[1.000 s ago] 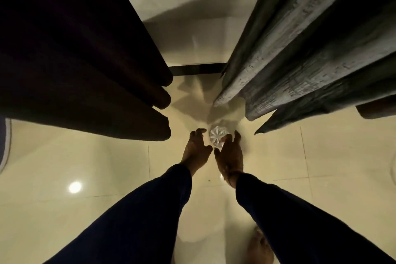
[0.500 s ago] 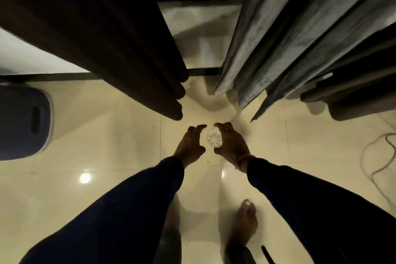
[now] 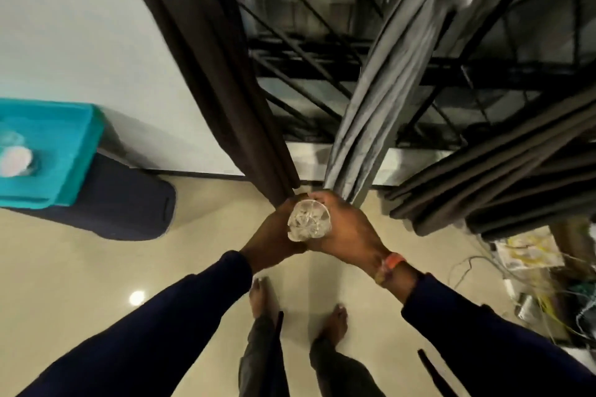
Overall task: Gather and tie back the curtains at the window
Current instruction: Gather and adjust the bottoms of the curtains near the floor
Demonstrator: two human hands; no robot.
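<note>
From the head camera, looking down past my arms: my left hand (image 3: 274, 232) and my right hand (image 3: 346, 229) are pressed together in the middle of the scene, both curled round a clear faceted holdback (image 3: 309, 224) that sits between them. I cannot tell exactly what it is; it looks like cut glass or plastic.

Just beyond my knuckles hang the curtains. The dark brown curtain (image 3: 206, 74) drops on the left, its lower end right at my left hand. The grey curtain (image 3: 371, 87) comes down on the right, its hem touching or just behind my right hand. More brown folds (image 3: 503, 177) are bunched far right. Between them shows the window (image 3: 309, 51) with its dark grille.

I judge I am at the gathering stage: nothing is tied yet. Next I would need to free one hand, sweep a panel's folds into one bundle, and bring the fastening round it without letting the cloth slip.
</note>
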